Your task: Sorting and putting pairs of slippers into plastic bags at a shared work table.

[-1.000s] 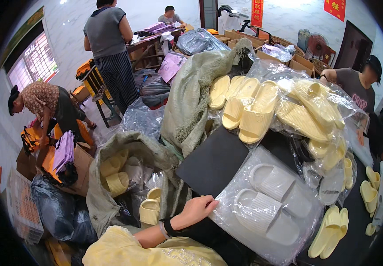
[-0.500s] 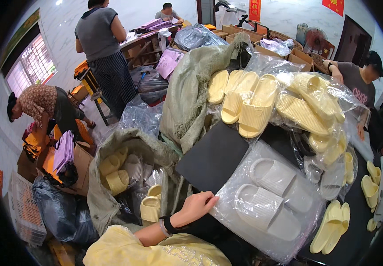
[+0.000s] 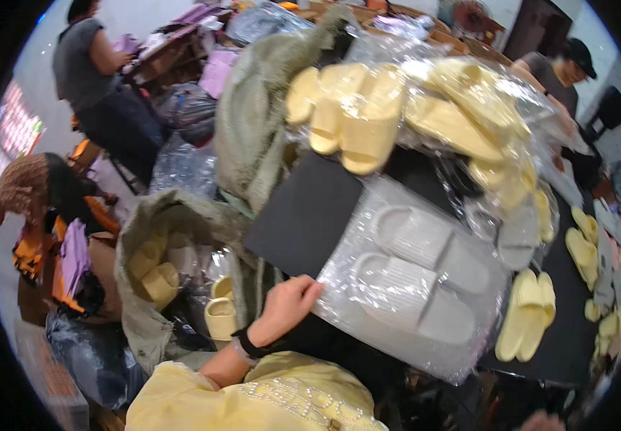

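A pair of grey ribbed slippers [image 3: 397,287] lies side by side inside a clear plastic bag [image 3: 436,353] on the black tabletop. My left hand [image 3: 285,307] has its fingers closed at the bag's left corner, pinching the plastic there. At the lower right edge only a blurred bit of my right hand [image 3: 543,422] shows; its fingers are smeared and mostly cut off. Loose yellow slippers [image 3: 526,316] lie on the table to the right of the bag. Behind it are bagged yellow slippers [image 3: 371,122] in a heap.
An open woven sack [image 3: 134,287] with bagged slippers stands left of the table, and another sack [image 3: 256,122] rises behind it. More slippers [image 3: 582,248] lie at the far right. Co-workers stand at the left [image 3: 88,72] and right [image 3: 551,79]; one bends over boxes [image 3: 26,187].
The view has shifted, so the scene sits further left and higher. My left hand still pinches the bag. A blurred bit of my right hand has come in at the lower right.
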`<state>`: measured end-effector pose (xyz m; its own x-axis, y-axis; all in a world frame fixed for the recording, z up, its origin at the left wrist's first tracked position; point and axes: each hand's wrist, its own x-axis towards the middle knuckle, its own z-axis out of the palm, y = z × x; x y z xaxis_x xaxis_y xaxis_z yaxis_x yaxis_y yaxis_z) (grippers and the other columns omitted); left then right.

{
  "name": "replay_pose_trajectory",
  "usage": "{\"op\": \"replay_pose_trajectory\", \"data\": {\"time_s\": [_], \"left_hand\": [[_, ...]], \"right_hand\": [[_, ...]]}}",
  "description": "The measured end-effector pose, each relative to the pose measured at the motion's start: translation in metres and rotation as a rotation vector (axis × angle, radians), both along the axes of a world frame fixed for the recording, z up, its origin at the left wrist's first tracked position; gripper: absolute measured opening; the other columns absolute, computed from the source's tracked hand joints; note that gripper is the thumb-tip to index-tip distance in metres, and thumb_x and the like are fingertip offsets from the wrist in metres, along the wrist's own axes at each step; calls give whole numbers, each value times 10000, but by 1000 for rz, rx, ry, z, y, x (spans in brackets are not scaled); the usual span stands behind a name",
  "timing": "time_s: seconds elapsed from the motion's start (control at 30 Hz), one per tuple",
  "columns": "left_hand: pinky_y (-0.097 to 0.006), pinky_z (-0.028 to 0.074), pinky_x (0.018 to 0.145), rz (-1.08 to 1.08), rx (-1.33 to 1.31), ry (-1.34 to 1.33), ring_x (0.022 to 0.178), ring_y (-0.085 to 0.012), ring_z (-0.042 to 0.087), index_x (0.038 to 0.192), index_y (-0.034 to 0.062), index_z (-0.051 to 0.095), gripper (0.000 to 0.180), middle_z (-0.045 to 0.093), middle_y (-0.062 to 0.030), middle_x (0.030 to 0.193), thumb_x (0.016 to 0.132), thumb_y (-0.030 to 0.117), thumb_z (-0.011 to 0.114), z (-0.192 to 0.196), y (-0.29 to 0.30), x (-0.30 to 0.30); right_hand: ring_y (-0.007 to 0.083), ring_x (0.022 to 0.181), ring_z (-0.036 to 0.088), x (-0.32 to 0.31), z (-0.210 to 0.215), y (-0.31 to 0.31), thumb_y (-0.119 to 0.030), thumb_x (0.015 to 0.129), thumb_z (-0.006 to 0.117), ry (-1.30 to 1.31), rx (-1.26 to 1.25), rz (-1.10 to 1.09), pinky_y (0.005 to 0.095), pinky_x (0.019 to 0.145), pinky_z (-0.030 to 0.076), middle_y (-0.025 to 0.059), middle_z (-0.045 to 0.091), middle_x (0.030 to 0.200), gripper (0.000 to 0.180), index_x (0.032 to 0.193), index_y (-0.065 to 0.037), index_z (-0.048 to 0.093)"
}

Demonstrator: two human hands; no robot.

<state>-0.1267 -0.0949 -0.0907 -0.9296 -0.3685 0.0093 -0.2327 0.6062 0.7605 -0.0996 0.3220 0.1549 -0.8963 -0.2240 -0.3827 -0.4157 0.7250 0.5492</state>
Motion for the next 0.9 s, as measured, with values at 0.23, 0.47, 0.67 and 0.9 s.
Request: {"op": "replay_pose_trajectory", "data": {"time_s": [0.23,0.47,0.67,0.9], "left_hand": [[-306,427,547,-83,44,5,565,-185,552,839,-9,620,224,588,-124,646,877,210,593,-7,11,-23],[-327,451,570,-66,6,0,603,-247,596,844,5,629,222,603,-142,672,874,220,583,-3,13,-22],[-402,469,608,-88,-9,17,690,-348,612,830,25,617,266,614,-174,723,872,283,568,-11,14,-21],[-403,469,608,-110,-16,33,686,-347,609,840,23,606,273,615,-173,720,886,285,547,-9,17,-15]], "right_hand": [[95,747,535,-117,-126,21,-55,869,557,-65,-1490,-636,225,682,426,25,568,798,142,957,20,640],[109,822,555,-153,-191,4,-103,758,715,-434,-1484,-566,248,726,447,33,623,941,340,1090,-64,654],[309,1129,484,-190,-190,-65,-263,684,764,-385,-1165,356,367,932,389,150,526,1261,656,1267,-79,525],[408,995,528,-227,-234,-93,-238,695,683,-398,-1213,422,448,852,433,232,547,1070,515,1139,-23,536]]}}
